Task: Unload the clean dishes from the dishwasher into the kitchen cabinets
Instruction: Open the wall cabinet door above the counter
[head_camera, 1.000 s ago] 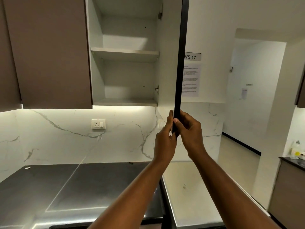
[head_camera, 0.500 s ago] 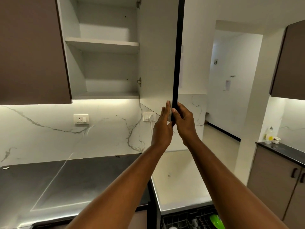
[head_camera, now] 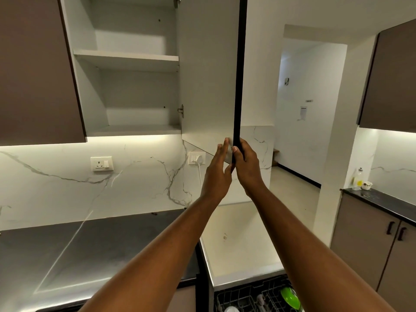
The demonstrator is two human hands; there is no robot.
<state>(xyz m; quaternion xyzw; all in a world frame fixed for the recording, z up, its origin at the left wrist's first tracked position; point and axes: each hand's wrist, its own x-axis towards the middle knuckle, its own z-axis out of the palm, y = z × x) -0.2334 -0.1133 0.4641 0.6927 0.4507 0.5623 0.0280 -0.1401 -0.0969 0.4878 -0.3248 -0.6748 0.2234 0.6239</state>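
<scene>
Head view: cabinet door (head_camera: 207, 70) swung open, edge-on at centre. Right hand (head_camera: 246, 167) wrapped round its lower dark edge, thumb on the near side. Left hand (head_camera: 217, 174) flat against the white inner face, fingers straight and together. Shelves (head_camera: 126, 57) behind, bare. Dishwasher rack (head_camera: 254, 296) bottom right, green dish (head_camera: 290, 297) in it. Wall plug (head_camera: 198, 158) behind left hand. Bottle (head_camera: 358, 179) on far counter (head_camera: 382, 200).
</scene>
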